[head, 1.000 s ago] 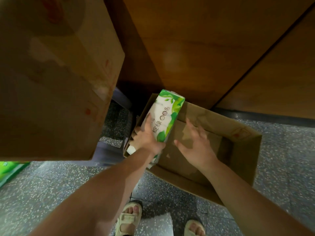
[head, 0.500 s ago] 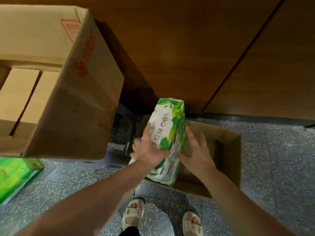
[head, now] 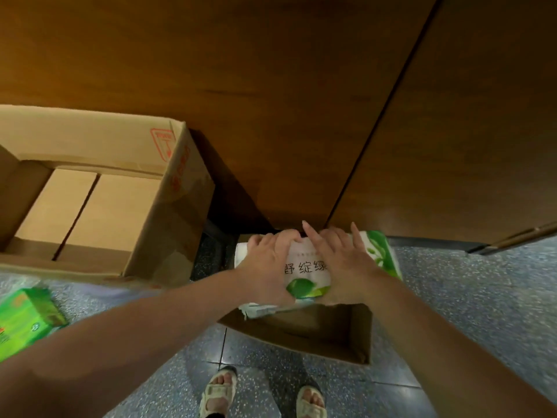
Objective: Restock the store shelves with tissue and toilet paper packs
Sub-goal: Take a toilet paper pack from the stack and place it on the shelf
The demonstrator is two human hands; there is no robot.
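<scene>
- The white-and-green tissue pack point(head: 313, 267) is lying broad side up between both hands, just above the open mouth of the small cardboard box point(head: 304, 330) on the speckled floor point(head: 470, 297). It is not yet on any shelf, and no shelf is showing in this view.
- The left hand point(head: 265, 267) is gripping the pack's left part with its fingers curling over the far edge. The right hand point(head: 343, 263) is lying on top beside it, fingers fairly straight and reaching over the far edge, so that side is looking more pressed than clasped.
- The wrapper is appearing soft and slick. With both hands bunching near the middle, the free right end is likely sagging, and the pack could be slipping out if the person is swinging it quickly.
- The wrap at the near left corner is looking crumpled, so hard squeezing there could be tearing the film or denting the tissue.
- The box rim is sitting directly under the pack. Dragging low could be catching a flap and tipping the box.
- The wooden panels point(head: 271, 101) are standing close beyond the fingers, so knuckles could be knocking them on the lift.
- The large open carton point(head: 168, 206) to the left and the green pack point(head: 27, 321) on the floor are crowding the path, and the sandalled feet point(head: 265, 393) are risking a trip when turning away.
</scene>
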